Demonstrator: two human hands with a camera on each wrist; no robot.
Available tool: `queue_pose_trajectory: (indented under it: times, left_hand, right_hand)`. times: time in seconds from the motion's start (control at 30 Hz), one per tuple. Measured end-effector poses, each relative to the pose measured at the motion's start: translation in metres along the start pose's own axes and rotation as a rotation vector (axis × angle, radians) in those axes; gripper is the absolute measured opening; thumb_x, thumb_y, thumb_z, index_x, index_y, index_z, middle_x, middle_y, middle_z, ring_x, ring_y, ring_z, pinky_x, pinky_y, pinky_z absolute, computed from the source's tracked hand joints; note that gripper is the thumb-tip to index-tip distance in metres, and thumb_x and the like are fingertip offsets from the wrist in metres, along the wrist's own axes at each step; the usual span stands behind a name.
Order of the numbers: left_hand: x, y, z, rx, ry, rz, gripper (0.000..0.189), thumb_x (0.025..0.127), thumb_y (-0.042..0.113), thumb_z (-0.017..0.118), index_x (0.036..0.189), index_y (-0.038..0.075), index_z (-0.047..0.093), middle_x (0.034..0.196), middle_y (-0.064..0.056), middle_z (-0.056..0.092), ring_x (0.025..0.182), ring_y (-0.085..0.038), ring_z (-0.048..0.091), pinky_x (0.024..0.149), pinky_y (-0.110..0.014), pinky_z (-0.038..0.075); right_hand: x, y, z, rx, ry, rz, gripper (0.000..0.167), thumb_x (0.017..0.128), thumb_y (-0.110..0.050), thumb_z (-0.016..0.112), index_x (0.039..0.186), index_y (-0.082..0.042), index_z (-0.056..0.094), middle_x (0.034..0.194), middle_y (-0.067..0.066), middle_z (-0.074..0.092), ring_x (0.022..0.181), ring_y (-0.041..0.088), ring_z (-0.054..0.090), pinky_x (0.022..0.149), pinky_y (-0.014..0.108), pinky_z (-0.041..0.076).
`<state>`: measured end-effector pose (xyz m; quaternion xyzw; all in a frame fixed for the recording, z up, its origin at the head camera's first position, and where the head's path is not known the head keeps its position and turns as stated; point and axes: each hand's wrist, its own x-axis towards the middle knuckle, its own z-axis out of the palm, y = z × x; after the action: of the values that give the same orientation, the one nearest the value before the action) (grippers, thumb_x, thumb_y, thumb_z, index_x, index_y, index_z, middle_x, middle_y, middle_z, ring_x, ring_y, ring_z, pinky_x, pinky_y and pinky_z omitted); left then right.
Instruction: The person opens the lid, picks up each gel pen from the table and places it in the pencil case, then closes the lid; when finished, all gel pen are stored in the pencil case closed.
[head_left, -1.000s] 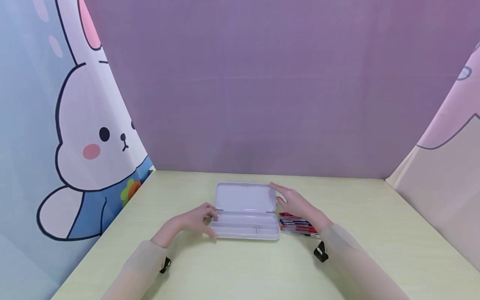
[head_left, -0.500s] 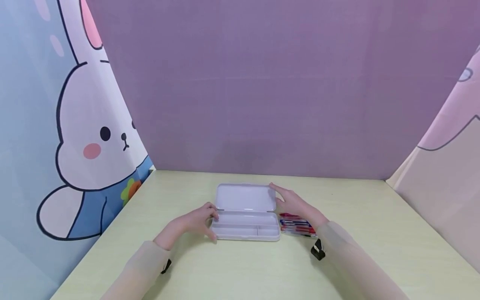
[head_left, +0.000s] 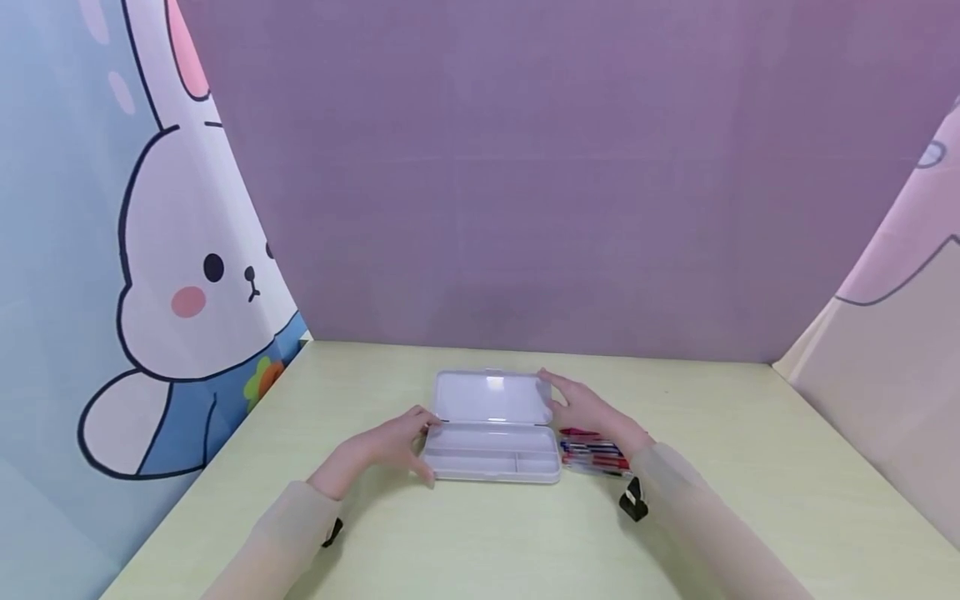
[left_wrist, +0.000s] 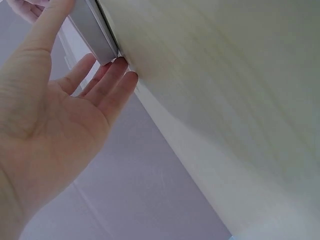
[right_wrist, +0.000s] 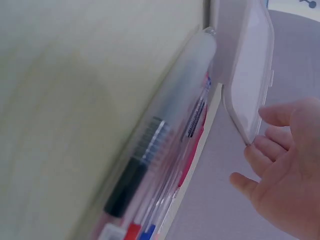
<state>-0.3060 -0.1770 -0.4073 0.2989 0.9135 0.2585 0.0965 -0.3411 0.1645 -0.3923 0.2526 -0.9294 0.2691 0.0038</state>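
Note:
A white pencil case (head_left: 491, 467) lies unfolded on the table, its divided tray nearer me and its lid (head_left: 480, 400) tilted up behind. My left hand (head_left: 390, 442) grips the tray's left end, thumb at the front corner and fingers by the hinge; the left wrist view has these fingers (left_wrist: 112, 82) against the case's end. At the lid's upper right corner, my right hand (head_left: 588, 408) pinches the edge between thumb and fingers, also seen in the right wrist view. Beside the tray's right end lie several pens (head_left: 596, 452), partly under my right wrist.
The pale wood-grain table (head_left: 480, 542) extends around the case. Behind it stands a purple backdrop (head_left: 487, 183). A cloth with a printed rabbit (head_left: 195, 250) hangs at the left, and a pink and cream one (head_left: 892, 333) at the right.
The lid's upper edge sits slightly lower, and a bright reflection has appeared on it. My left fingertips have shifted slightly right along the tray; my right hand keeps its hold.

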Motion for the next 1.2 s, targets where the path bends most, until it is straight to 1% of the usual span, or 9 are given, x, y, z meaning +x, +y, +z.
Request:
queue_pose_trajectory:
  times: [0.13,0.23,0.4,0.47,0.63,0.8,0.93,1.07,1.2]
  left_hand:
    - [0.0,-0.002,0.0,-0.022,-0.004,0.009,0.093,0.062,0.033,0.087,0.133,-0.005,0.041,0.127,-0.016,0.043,0.12,-0.032,0.046,0.107,-0.046,0.038]
    - [-0.001,-0.004,0.0,-0.033,-0.01,0.012,0.089,0.064,0.034,0.085,0.131,-0.005,0.043,0.128,-0.016,0.042,0.121,-0.032,0.045,0.108,-0.047,0.037]
    - [-0.001,-0.006,0.0,-0.051,-0.001,0.017,0.068,0.078,0.038,0.074,0.125,-0.005,0.051,0.129,-0.015,0.042,0.121,-0.031,0.044,0.105,-0.049,0.037]
    - [0.0,-0.007,0.0,-0.055,0.003,0.029,0.062,0.082,0.038,0.071,0.124,-0.004,0.052,0.129,-0.014,0.043,0.121,-0.031,0.044,0.105,-0.049,0.037]
    - [0.0,-0.011,-0.001,-0.058,-0.013,0.046,0.065,0.077,0.034,0.076,0.125,-0.003,0.052,0.13,-0.014,0.043,0.123,-0.032,0.043,0.107,-0.05,0.035]
    - [0.0,-0.01,-0.002,-0.054,-0.013,0.035,0.072,0.073,0.033,0.079,0.128,-0.004,0.049,0.129,-0.014,0.044,0.122,-0.032,0.045,0.107,-0.048,0.036]
    - [0.0,-0.008,-0.002,-0.103,0.005,0.014,0.077,0.072,0.028,0.081,0.13,-0.005,0.043,0.128,-0.017,0.046,0.12,-0.034,0.047,0.105,-0.048,0.039]
    - [0.0,-0.008,-0.002,-0.153,0.016,0.017,0.082,0.07,0.023,0.083,0.132,-0.008,0.038,0.131,-0.023,0.045,0.12,-0.039,0.047,0.104,-0.049,0.039]
    - [0.002,-0.008,-0.003,-0.128,0.014,0.03,0.083,0.07,0.025,0.083,0.133,-0.008,0.039,0.13,-0.022,0.045,0.119,-0.038,0.048,0.104,-0.049,0.039]
  right_hand:
    - [0.0,0.001,-0.004,0.009,0.014,-0.03,0.056,0.096,-0.017,0.052,0.146,-0.006,0.03,0.152,0.016,0.027,0.138,0.037,0.027,0.111,0.054,0.027]
    - [-0.001,0.001,-0.007,0.011,0.015,-0.044,0.056,0.096,-0.018,0.053,0.146,-0.007,0.031,0.152,0.015,0.028,0.139,0.035,0.027,0.112,0.053,0.028]
    - [-0.005,0.004,-0.014,-0.012,0.038,-0.048,0.055,0.095,-0.018,0.054,0.145,-0.007,0.033,0.151,0.014,0.032,0.138,0.034,0.03,0.111,0.052,0.029]
    - [-0.008,0.007,-0.018,-0.031,0.052,-0.046,0.054,0.096,-0.018,0.054,0.145,-0.007,0.034,0.149,0.015,0.035,0.137,0.035,0.032,0.111,0.053,0.03]
    - [-0.018,0.019,-0.029,-0.082,0.115,-0.063,0.047,0.096,-0.018,0.053,0.14,-0.005,0.042,0.141,0.017,0.045,0.131,0.037,0.04,0.107,0.054,0.035]
    - [-0.028,0.033,-0.039,-0.117,0.171,-0.075,0.04,0.094,-0.015,0.056,0.131,0.0,0.052,0.131,0.019,0.055,0.121,0.038,0.05,0.1,0.054,0.042]
    - [-0.036,0.041,-0.045,-0.116,0.181,-0.073,0.034,0.093,-0.014,0.057,0.125,-0.001,0.057,0.123,0.017,0.061,0.112,0.035,0.057,0.094,0.052,0.047]
    - [-0.043,0.047,-0.05,-0.123,0.184,-0.069,0.03,0.093,-0.014,0.058,0.12,-0.001,0.061,0.116,0.016,0.064,0.106,0.033,0.06,0.09,0.051,0.049]
    - [-0.05,0.054,-0.053,-0.125,0.173,-0.056,0.028,0.093,-0.015,0.058,0.115,0.0,0.063,0.11,0.016,0.066,0.101,0.031,0.062,0.087,0.051,0.051]
